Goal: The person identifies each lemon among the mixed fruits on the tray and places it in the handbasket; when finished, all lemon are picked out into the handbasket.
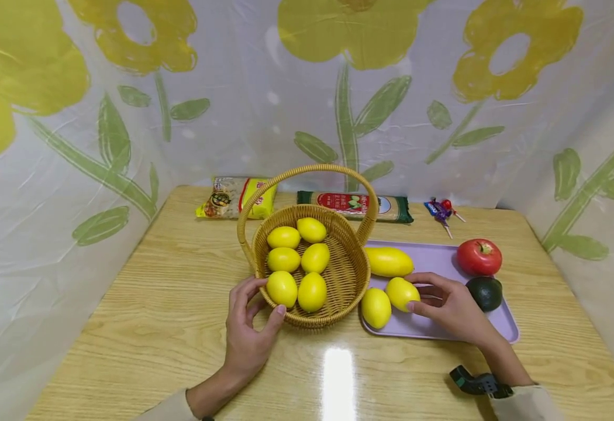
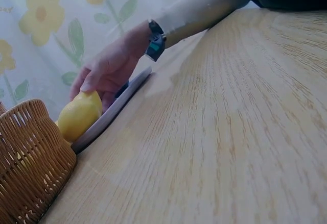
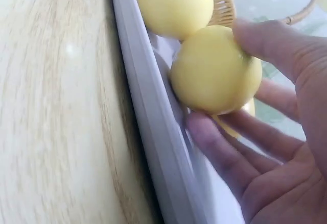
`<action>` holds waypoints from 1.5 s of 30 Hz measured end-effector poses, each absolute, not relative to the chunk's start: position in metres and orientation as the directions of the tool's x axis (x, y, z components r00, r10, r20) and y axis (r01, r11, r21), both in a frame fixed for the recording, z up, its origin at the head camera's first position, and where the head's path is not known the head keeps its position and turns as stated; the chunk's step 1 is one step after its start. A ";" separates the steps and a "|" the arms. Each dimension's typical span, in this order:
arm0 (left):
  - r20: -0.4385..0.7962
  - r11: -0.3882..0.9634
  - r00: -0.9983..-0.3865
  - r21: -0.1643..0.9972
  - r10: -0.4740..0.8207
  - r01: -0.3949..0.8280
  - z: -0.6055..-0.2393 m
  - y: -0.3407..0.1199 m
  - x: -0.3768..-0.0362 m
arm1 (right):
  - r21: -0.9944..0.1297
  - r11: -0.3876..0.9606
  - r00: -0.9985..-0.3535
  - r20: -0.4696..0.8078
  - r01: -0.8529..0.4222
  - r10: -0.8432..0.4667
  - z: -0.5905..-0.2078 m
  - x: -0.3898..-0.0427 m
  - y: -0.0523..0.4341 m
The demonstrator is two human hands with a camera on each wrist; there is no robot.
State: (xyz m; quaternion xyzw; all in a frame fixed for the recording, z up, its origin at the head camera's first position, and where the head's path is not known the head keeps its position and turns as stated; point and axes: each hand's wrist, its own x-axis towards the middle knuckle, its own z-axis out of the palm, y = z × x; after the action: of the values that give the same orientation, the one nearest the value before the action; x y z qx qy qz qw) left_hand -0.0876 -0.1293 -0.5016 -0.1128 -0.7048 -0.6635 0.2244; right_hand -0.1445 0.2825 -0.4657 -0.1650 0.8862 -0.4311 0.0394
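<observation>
My right hand [image 1: 451,307] pinches a lemon [image 1: 402,294] between thumb and fingers, over the lilac tray [image 1: 438,331]. In the right wrist view, the fingers curve round that lemon [image 3: 214,71]. A second lemon [image 1: 376,308] lies right beside it, at the tray's left edge. My left hand [image 1: 251,333] grips the rim of a wicker basket [image 1: 338,286] at its front left, thumb at the front and fingers at the side. Several lemons [image 1: 312,292] lie inside the basket, mostly on its left side. Only the basket's woven side [image 2: 36,157] shows by the left wrist camera.
A longer yellow fruit [image 1: 389,261], a red tomato [image 1: 479,257] and a dark green avocado [image 1: 485,293] lie on the tray. Behind stand a yellow food packet [image 1: 244,197], a green-ended packet [image 1: 356,206] and lollipops [image 1: 441,211]. The basket's tall handle [image 1: 307,169] arches overhead.
</observation>
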 end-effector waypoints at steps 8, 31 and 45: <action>0.471 0.086 -0.872 0.882 -0.135 0.463 -0.502 -0.129 -0.088 | -0.822 0.443 -0.919 0.223 -0.357 -0.326 -0.443 -0.138 0.277; 0.480 0.099 -0.866 0.877 -0.136 0.470 -0.501 -0.130 -0.088 | -0.478 0.573 -0.731 0.263 -0.666 -0.630 -0.395 -0.189 0.173; 0.469 0.089 -0.872 0.883 -0.142 0.460 -0.501 -0.130 -0.088 | -0.885 0.288 -0.749 0.098 -0.367 -0.655 -0.410 -0.183 0.254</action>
State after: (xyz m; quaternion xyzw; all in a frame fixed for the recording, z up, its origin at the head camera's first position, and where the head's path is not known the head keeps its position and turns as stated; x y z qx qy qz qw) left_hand -0.0879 -0.1296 -0.5007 -0.1135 -0.7023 -0.6653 0.2263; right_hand -0.1833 0.2538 -0.4100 -0.3237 0.7895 -0.5014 0.1435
